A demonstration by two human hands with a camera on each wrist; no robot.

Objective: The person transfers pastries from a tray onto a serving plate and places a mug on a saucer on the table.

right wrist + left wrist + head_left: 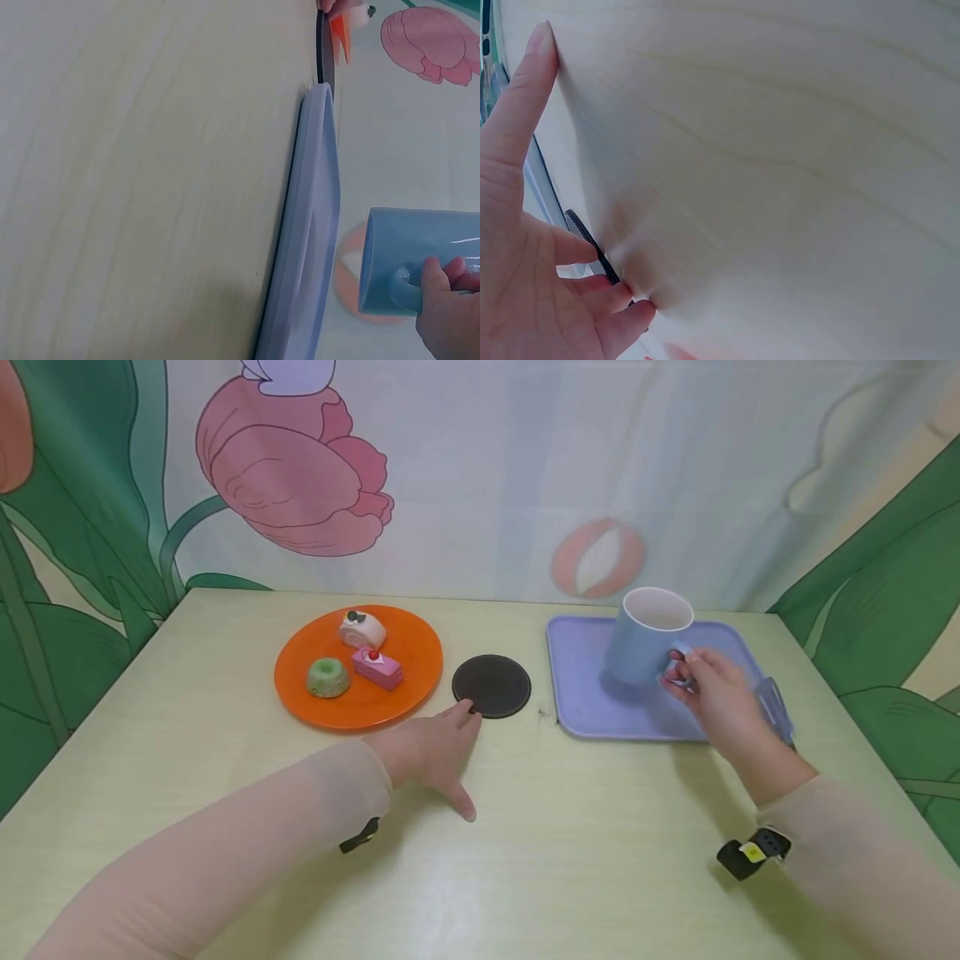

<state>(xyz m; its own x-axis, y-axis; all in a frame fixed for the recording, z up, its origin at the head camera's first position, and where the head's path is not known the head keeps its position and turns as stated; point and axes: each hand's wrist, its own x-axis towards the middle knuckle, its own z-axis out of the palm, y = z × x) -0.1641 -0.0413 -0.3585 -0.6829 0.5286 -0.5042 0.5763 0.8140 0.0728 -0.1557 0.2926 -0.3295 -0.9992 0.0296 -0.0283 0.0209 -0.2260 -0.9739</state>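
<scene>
In the head view, my right hand (723,706) grips the handle of a light blue mug (645,647) with a white inside. The mug is upright, and the right wrist view shows it (420,240) raised off the lavender tray (592,718). My left hand (431,747) reaches to a round black coaster (492,685), its fingertips on the near edge and the thumb spread toward me. The left wrist view shows those fingers (615,330) at the coaster's thin dark rim (581,225), lightly bent and resting on the table.
Left of the coaster lies an orange plate (300,706) bearing a cake roll (363,630), a pink cake slice (377,668) and a green ring cake (327,677). A clear bluish object (776,706), kind unclear, sits at the tray's right end. A printed curtain (480,485) hangs behind the table.
</scene>
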